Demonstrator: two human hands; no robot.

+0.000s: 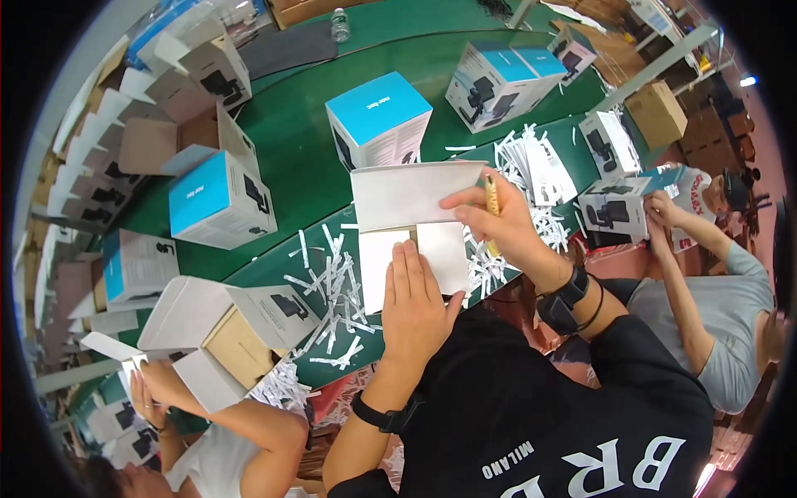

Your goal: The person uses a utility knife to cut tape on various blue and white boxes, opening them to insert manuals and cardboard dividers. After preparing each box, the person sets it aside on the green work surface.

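Observation:
In front of me stands a white carton [382, 270], its small inner flaps folded in and its lid flap [394, 195] raised at the far side. My left hand [413, 303] lies flat on the folded flaps, fingers stretched out. Beside the lid's right edge is my right hand [498, 217], fingers bent, with a slim yellow patterned stick-like tool [491, 199] held in it; its exact kind is unclear. The index fingertip is at the lid's inner face. What lies inside the carton is mostly hidden.
Shredded white strips [336, 286] litter the green table [290, 149] on both sides. Closed blue-topped boxes [378, 100] stand beyond. On the left a co-worker's arm [249, 423] is beside an open box [237, 340]; on the right another person's hands [660, 214] touch a box [614, 212].

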